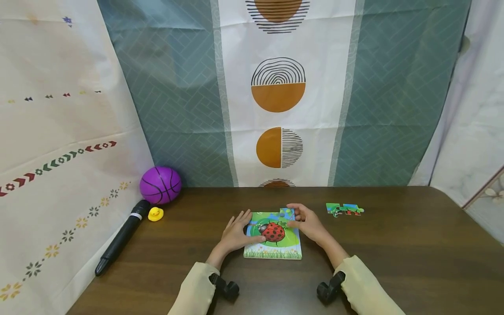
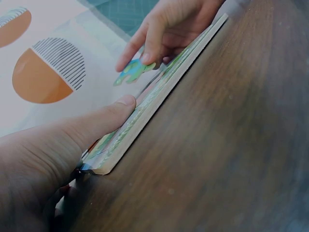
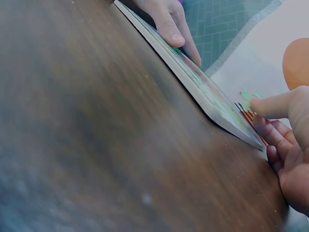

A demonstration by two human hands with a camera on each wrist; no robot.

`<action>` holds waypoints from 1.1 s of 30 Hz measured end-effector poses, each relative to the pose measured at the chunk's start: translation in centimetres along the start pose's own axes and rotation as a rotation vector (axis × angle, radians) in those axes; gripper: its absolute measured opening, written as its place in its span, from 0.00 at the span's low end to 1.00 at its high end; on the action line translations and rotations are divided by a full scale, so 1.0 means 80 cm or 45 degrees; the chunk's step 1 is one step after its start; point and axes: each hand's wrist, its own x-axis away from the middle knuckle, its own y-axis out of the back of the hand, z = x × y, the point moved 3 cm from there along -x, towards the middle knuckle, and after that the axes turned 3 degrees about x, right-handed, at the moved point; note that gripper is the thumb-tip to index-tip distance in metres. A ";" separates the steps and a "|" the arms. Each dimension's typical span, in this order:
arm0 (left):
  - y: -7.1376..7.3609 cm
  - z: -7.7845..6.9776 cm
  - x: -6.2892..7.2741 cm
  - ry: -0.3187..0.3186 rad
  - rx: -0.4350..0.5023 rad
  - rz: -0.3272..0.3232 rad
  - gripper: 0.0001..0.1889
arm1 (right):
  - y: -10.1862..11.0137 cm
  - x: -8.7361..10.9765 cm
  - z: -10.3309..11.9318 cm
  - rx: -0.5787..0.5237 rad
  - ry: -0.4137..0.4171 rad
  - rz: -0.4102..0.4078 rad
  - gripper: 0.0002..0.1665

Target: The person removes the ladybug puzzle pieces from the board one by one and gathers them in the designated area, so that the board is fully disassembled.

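A jigsaw puzzle board [image 1: 271, 251] with a red ladybug on a green leaf lies flat on the table. My left hand [image 1: 238, 232] rests at its left side, fingers stretched out and the thumb lying across the picture. Over the board's upper right corner, my right hand [image 1: 309, 224] pinches a blue-and-green puzzle piece [image 2: 134, 71] between thumb and fingers. In the left wrist view this piece is held raised and tilted above the board. The right wrist view shows only a small green part of it by the thumb.
To the right lie a few joined-looking puzzle pieces [image 1: 345, 209] in green, blue and red. At the table's left edge are a purple ball [image 1: 160, 185], a yellow rubber duck [image 1: 155, 214] and a black microphone-like stick [image 1: 124, 236]. Patterned curtains [image 1: 177, 87] hang behind the brown table [image 1: 393, 253].
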 end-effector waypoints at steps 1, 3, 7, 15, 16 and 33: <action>0.000 0.000 0.000 -0.002 0.005 -0.001 0.51 | 0.000 0.001 0.000 0.008 0.004 -0.012 0.29; -0.001 0.000 0.002 -0.004 0.010 -0.005 0.50 | 0.002 0.003 -0.001 0.015 0.007 -0.040 0.27; -0.003 0.002 0.002 -0.005 0.014 -0.004 0.50 | 0.007 0.006 -0.003 0.012 -0.010 -0.087 0.26; -0.003 0.004 0.001 -0.028 0.026 -0.017 0.50 | 0.039 0.007 -0.008 -0.206 -0.085 -0.150 0.27; -0.003 0.004 0.000 -0.030 0.024 -0.018 0.50 | 0.045 0.007 -0.008 -0.232 -0.094 -0.155 0.28; -0.003 0.001 0.000 -0.032 0.014 -0.020 0.51 | 0.189 0.044 -0.050 -0.193 -0.107 -0.471 0.18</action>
